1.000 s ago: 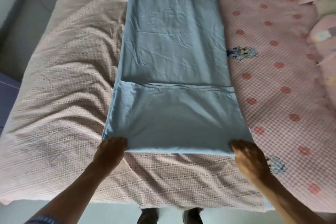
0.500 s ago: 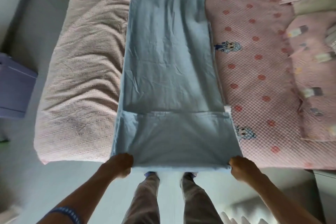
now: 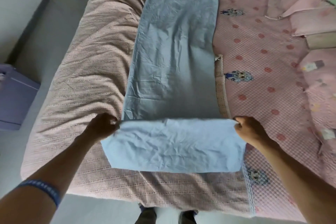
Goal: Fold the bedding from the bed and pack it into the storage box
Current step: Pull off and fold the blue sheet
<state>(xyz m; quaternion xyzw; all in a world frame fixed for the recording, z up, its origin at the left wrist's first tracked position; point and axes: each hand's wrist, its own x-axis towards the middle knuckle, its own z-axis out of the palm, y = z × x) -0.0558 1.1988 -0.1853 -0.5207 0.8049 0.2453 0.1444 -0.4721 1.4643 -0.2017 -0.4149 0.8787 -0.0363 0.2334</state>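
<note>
A long light blue sheet (image 3: 174,56), folded into a narrow strip, lies lengthwise down the middle of the bed. Its near end is lifted and doubled back, so a paler flap (image 3: 174,147) hangs toward me. My left hand (image 3: 102,126) grips the left corner of that raised edge. My right hand (image 3: 250,129) pinches the right corner. The edge is stretched taut between both hands above the bed. A purple storage box (image 3: 16,94) stands on the floor at the left.
Under the sheet lies a beige-pink textured blanket (image 3: 87,71) on the left and a pink quilt with red dots and cartoon figures (image 3: 263,71) on the right. Pink pillows (image 3: 316,23) pile up at the far right. My feet show at the bed's near edge.
Both hands have lifted the near end of the blue sheet and carried it forward over the bed. The view has shifted forward, and the sheet's far end now shows.
</note>
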